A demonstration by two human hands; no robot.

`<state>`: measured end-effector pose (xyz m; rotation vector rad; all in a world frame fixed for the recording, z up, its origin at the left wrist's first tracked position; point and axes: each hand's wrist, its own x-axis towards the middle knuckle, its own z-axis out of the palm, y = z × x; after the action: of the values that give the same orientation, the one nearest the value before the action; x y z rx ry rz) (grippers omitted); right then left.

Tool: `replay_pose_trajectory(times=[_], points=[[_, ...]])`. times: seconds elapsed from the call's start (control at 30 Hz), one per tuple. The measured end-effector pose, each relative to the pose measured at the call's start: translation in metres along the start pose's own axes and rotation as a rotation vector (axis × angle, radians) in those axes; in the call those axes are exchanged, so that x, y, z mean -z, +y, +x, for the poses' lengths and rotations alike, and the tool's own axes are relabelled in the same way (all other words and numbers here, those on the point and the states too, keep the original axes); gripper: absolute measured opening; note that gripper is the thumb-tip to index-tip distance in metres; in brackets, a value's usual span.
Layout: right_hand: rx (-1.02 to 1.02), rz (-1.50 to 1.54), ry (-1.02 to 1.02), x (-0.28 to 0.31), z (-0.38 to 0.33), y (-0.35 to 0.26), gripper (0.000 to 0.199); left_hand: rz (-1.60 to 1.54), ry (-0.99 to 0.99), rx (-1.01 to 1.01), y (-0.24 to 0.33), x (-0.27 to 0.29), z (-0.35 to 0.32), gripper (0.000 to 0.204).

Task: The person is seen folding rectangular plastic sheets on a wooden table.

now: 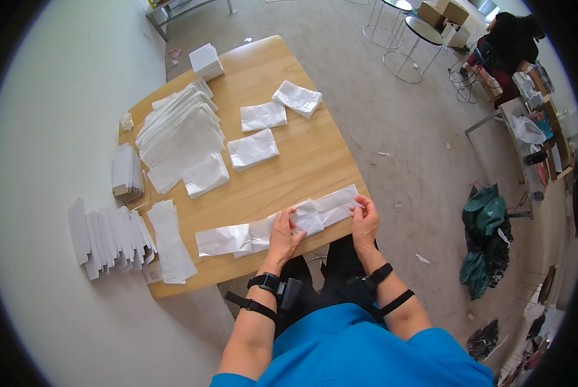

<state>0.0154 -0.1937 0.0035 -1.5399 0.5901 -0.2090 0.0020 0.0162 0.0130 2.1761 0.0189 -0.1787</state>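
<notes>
A long strip of clear plastic bags (237, 236) lies along the near edge of the wooden table (315, 158). My left hand (284, 233) rests flat on the middle of the strip, pressing it down. My right hand (364, 219) pinches the strip's right end at the table's corner. Both wrists wear black straps.
Three folded white bag bundles (253, 149) lie mid-table, with overlapping white sheets (179, 132) to their left and a small stack (206, 61) at the far corner. Flat white cartons (108, 238) fan out at the left edge. A seated person (511, 39), round stools and floor clutter are at the right.
</notes>
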Motion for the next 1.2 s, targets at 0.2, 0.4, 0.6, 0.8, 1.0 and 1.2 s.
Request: replay_pose_trajectory(times=[0.2, 0.4, 0.6, 0.8, 1.0, 1.2], points=[[0.344, -0.711, 0.113, 0.018, 0.022, -0.013, 0.022, -0.017, -0.045, -0.007, 0.008, 0.002, 0.002, 0.058], [0.231, -0.794, 0.04, 0.017, 0.032, -0.006, 0.015, 0.016, 0.0, -0.032, 0.028, -0.005, 0.008, 0.037], [0.273, -0.748, 0.012, 0.02, 0.031, -0.002, 0.01, 0.091, -0.05, -0.019, 0.026, -0.033, 0.012, 0.043], [0.131, -0.422, -0.096, 0.021, 0.02, -0.021, 0.012, 0.123, -0.07, -0.045, 0.031, -0.029, 0.018, 0.063], [0.469, -0.457, -0.199, -0.019, -0.027, -0.069, 0.026, -0.246, -0.124, 0.152, 0.02, -0.013, 0.016, 0.058], [0.89, -0.724, -0.259, -0.061, -0.071, -0.059, 0.029, -0.938, 0.15, 0.317, 0.031, 0.015, -0.019, 0.055]])
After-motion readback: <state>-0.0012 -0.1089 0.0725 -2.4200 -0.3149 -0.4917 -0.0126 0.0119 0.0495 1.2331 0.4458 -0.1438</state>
